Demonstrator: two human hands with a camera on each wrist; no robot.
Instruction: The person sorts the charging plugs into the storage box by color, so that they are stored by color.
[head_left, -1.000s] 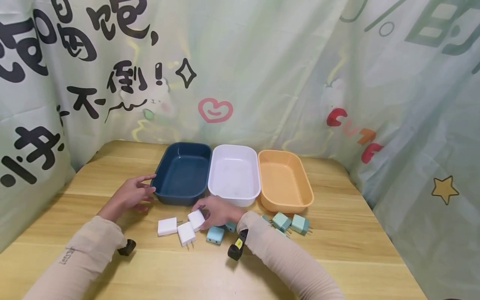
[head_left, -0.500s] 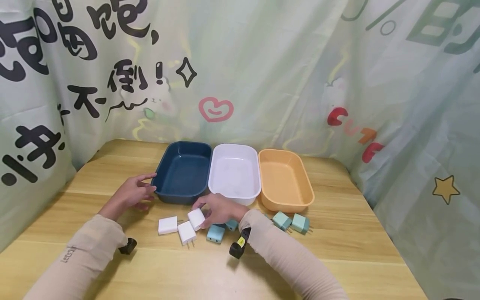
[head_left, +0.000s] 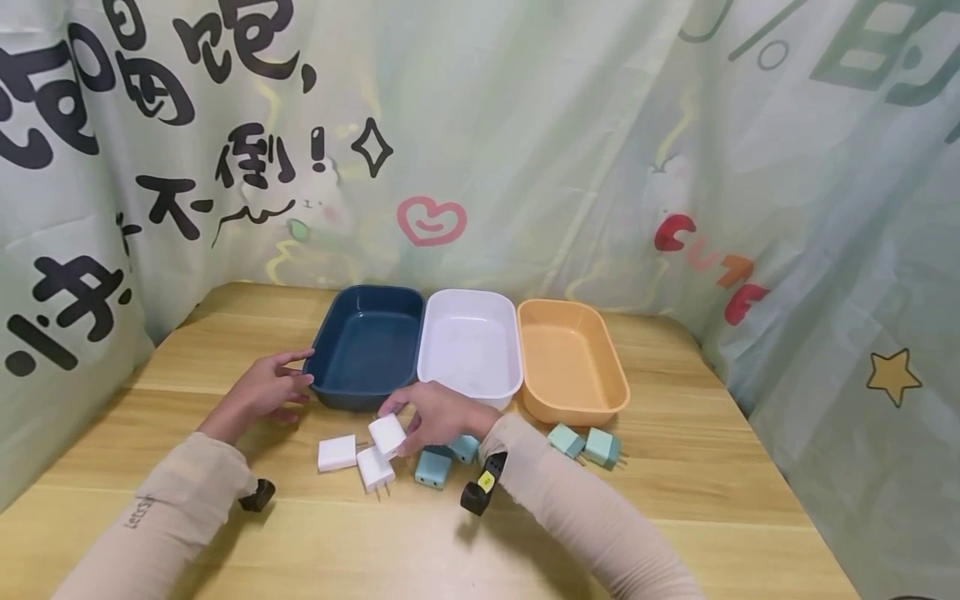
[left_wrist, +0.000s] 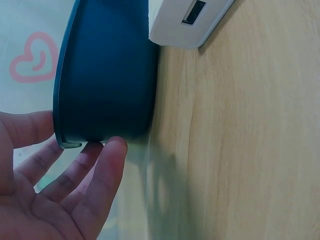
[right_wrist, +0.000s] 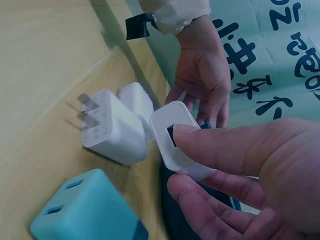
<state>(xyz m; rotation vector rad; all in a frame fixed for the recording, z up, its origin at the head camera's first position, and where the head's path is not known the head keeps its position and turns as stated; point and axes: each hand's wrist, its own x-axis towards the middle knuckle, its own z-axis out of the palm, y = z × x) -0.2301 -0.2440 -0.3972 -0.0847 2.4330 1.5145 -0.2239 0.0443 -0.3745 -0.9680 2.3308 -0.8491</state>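
My right hand (head_left: 442,412) pinches a white USB wall charger (head_left: 387,434) between thumb and fingers, its thumb over the port in the right wrist view. That charger is tilted, close above two other white chargers, one at the left (head_left: 337,453) and one with its prongs toward me (head_left: 376,469). My left hand (head_left: 264,387) touches the left side of the dark blue bin (head_left: 363,400) with extended fingers; one fingertip is at the rim. Two blue chargers, one in front (head_left: 432,469) and one behind (head_left: 465,449), lie by my right hand, partly hidden.
A white bin (head_left: 468,387) and an orange bin (head_left: 576,414) stand in a row right of the dark blue one. Green chargers (head_left: 602,447) lie before the orange bin, near my right forearm. A printed curtain (head_left: 525,150) hangs behind the wooden table (head_left: 360,550).
My right hand has shifted slightly up and left with the white charger, which has tilted. The left hand has stayed at the dark blue bin.
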